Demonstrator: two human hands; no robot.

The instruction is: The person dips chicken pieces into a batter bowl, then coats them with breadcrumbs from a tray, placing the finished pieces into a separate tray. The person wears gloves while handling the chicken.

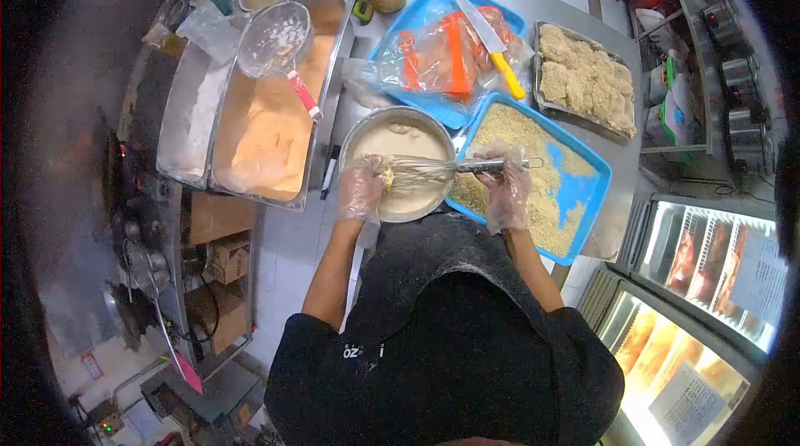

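Observation:
Over the metal bowl (357,131) of pale batter, a wire whisk (421,165) lies level. My right hand (506,187), in a clear plastic glove, is closed round its handle above the edge of the blue crumb tray (593,225). At the bowl's left rim, my left hand (364,189), also gloved, is closed round the wire end of the whisk, with some batter or crumbs on its fingertips. Pale crumbs (512,129) cover much of the tray, and a bare blue patch shows at its right.
Behind the bowl, a blue tray (433,2) bears bagged meat (450,54) and a yellow-handled knife (492,44). Breaded pieces (583,79) fill a metal tray at the right. Flour bins (271,129) with a strainer (275,39) stand left; a marker (330,172) lies beside them.

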